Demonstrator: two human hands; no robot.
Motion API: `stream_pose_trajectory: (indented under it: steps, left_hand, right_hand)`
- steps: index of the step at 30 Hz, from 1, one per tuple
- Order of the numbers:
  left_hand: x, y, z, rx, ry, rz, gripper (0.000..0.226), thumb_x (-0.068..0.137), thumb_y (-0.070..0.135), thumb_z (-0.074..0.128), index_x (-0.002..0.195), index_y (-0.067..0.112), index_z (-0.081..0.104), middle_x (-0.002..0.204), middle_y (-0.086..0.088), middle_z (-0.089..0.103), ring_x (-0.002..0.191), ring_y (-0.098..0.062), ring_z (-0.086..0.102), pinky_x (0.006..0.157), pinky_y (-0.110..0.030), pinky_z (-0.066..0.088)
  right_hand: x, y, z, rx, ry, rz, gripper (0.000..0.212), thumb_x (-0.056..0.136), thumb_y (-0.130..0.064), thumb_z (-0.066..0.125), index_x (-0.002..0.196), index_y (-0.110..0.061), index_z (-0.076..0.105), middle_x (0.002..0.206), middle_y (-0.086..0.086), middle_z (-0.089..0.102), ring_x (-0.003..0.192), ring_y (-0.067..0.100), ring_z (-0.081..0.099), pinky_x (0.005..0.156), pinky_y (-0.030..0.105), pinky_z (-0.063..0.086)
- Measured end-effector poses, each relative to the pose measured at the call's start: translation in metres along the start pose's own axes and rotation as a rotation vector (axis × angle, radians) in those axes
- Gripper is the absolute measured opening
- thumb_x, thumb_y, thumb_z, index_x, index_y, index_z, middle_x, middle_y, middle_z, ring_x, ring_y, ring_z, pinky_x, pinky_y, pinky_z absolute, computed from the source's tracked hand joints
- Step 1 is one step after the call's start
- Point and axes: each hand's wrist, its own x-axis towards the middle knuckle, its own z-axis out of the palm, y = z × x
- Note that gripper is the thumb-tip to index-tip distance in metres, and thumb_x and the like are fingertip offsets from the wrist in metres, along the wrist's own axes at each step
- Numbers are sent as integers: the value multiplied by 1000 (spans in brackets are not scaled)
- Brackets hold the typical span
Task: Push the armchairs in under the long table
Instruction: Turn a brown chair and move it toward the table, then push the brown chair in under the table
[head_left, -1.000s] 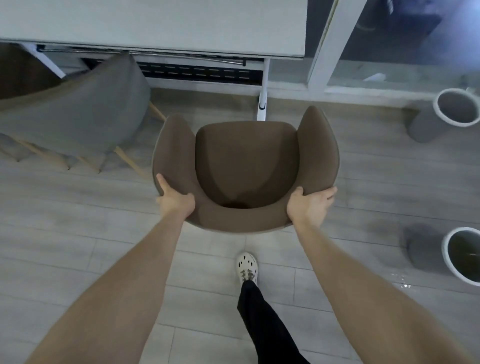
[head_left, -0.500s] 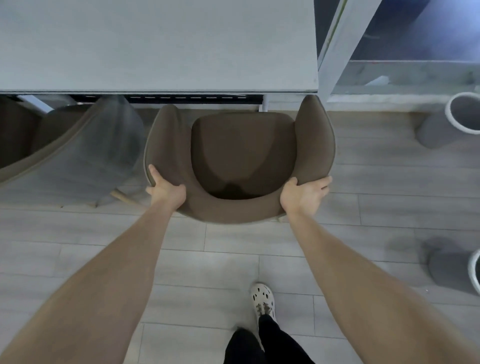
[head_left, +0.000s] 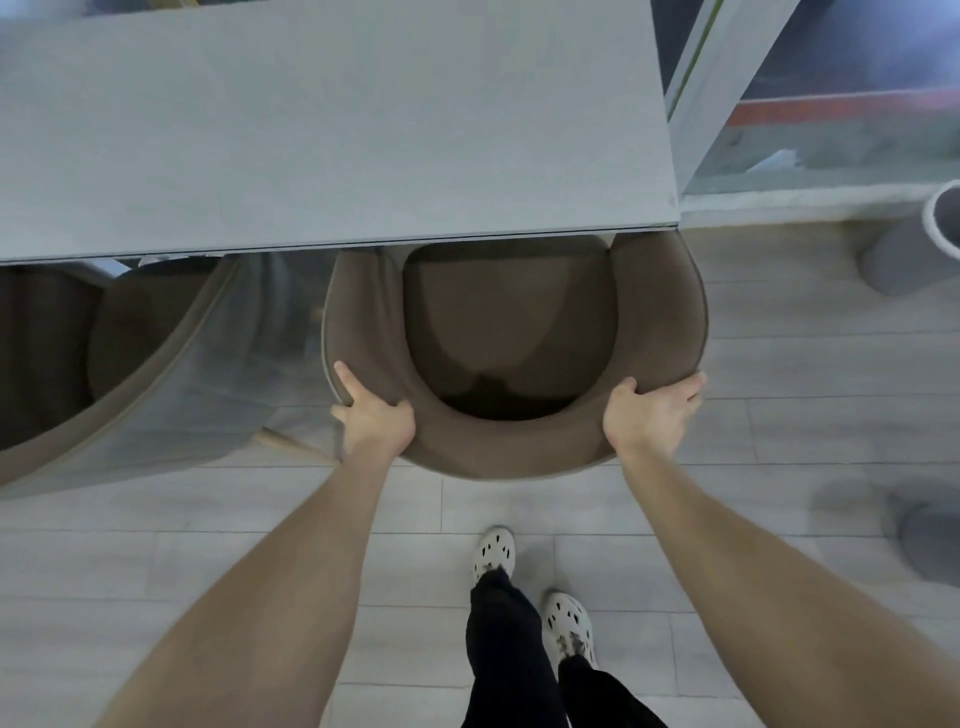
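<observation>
A brown armchair (head_left: 511, 322) stands at the right end of the long grey table (head_left: 332, 130), with the front of its seat and its arm tips hidden under the tabletop edge. My left hand (head_left: 376, 415) grips the left side of its curved backrest. On the right side of that backrest, my right hand (head_left: 652, 415) holds the rim. A second armchair (head_left: 156, 364) with a grey back sits to the left, partly under the table and close beside the brown one.
Two grey cylindrical pots stand on the floor at the right, one (head_left: 914, 244) near the window frame (head_left: 711, 93), another (head_left: 930, 540) blurred lower down. My feet in white perforated shoes (head_left: 493, 553) stand on the pale plank floor behind the chair.
The brown armchair has slid forward, and its front has gone under the tabletop. I have stepped closer, both hands staying on the backrest. The neighbouring chair now sits closer on the left.
</observation>
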Motion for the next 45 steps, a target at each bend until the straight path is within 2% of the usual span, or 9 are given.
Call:
stream_pose_trajectory:
  steps: [9, 15, 19, 21, 24, 28, 30, 39, 45]
  left_hand:
    - [2, -1, 4, -13, -6, 47, 105, 99, 27, 59, 166, 34, -22, 159, -29, 21, 105, -46, 58, 107, -47, 45]
    - [1, 1, -3, 32, -84, 92, 111, 101, 39, 62, 163, 29, -29, 161, -33, 17, 101, -44, 55, 105, -45, 46]
    - [8, -15, -19, 15, -260, 162, 125, 95, 59, 68, 157, 38, -38, 167, -27, 10, 98, -38, 54, 85, -46, 64]
    - [16, -31, -39, 63, -389, 252, 122, 93, 70, 63, 156, 45, -37, 164, -22, 32, 110, -38, 62, 71, -43, 65]
    - [31, -63, -75, 318, -483, 455, 106, 98, 64, 58, 164, 45, -22, 131, -18, 70, 104, -39, 72, 83, -44, 60]
    - [45, -94, -128, 722, -419, 740, 69, 104, 46, 56, 164, 21, 35, 153, -12, 59, 137, -35, 56, 111, -40, 45]
    - [44, -108, -154, 771, -423, 808, 56, 106, 43, 54, 155, 18, 50, 154, -9, 59, 139, -33, 55, 112, -38, 44]
    - [29, -238, -285, 762, -234, 815, 45, 104, 43, 58, 143, 19, 57, 146, -8, 63, 134, -33, 57, 105, -40, 48]
    - [9, -375, -394, 770, -182, 649, 49, 106, 44, 55, 149, 21, 56, 148, -9, 62, 134, -33, 58, 109, -42, 47]
  right_hand:
    - [6, 5, 2, -37, 20, -18, 93, 99, -29, 65, 168, -5, 8, 169, 19, 27, 148, 42, 40, 119, 47, 36]
    - [9, 2, 5, -240, 21, -53, 97, 96, -35, 63, 166, 2, 7, 168, 26, 24, 151, 45, 35, 120, 47, 32]
    - [-10, -5, 4, -740, 15, -384, 70, 102, -45, 51, 158, -5, 39, 170, 24, 26, 160, 42, 16, 124, 64, 17]
    - [-38, -12, 11, -867, -123, -577, 57, 105, -49, 44, 141, -8, 60, 159, 19, 47, 156, 38, 29, 125, 65, 13]
    - [-108, -18, 33, -927, -408, -668, 48, 109, -50, 36, 122, -16, 68, 123, 9, 69, 123, 34, 62, 121, 59, 28]
    - [-189, -34, 57, -919, -477, -764, 42, 107, -50, 40, 114, -18, 66, 111, 5, 68, 105, 31, 66, 105, 54, 47]
    - [-220, -50, 61, -896, -533, -775, 41, 106, -49, 46, 120, -15, 65, 115, 6, 65, 108, 31, 65, 97, 50, 54]
    - [-360, -68, 80, -1003, -666, -919, 58, 106, -52, 53, 146, -10, 57, 144, 13, 62, 131, 34, 59, 109, 47, 49]
    - [-493, -40, 116, -1024, -755, -1052, 57, 104, -49, 59, 147, -12, 56, 149, 11, 59, 134, 32, 56, 110, 44, 47]
